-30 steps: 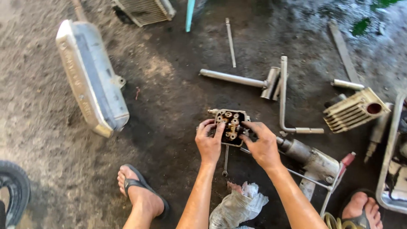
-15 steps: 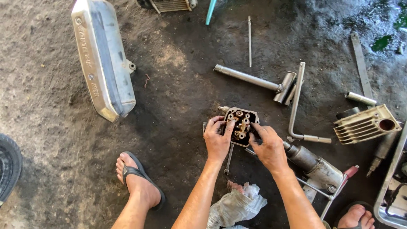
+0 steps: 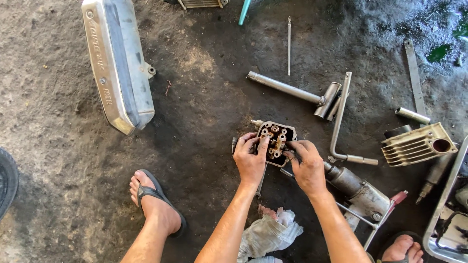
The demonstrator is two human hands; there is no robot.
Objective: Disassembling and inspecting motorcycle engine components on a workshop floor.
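Unmoved hands, oily dirt floor

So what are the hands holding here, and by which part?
Both hold the small metal engine head: the left hand by its left edge, the right hand at its right side, fingers on the valve parts.

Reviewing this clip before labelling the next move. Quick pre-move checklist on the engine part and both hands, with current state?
1. Left hand on the cylinder head: ok, fingers rest on its left edge.
2. Right hand on the part: ok, fingertips at its right side.
3. Part supported: cannot tell whether it rests on the ground or is lifted.
4. Small pieces inside seated: cannot tell, too small.
5. Rag within reach: ok, lies between the forearms.
6. Bent bar apart from the hands: ok.
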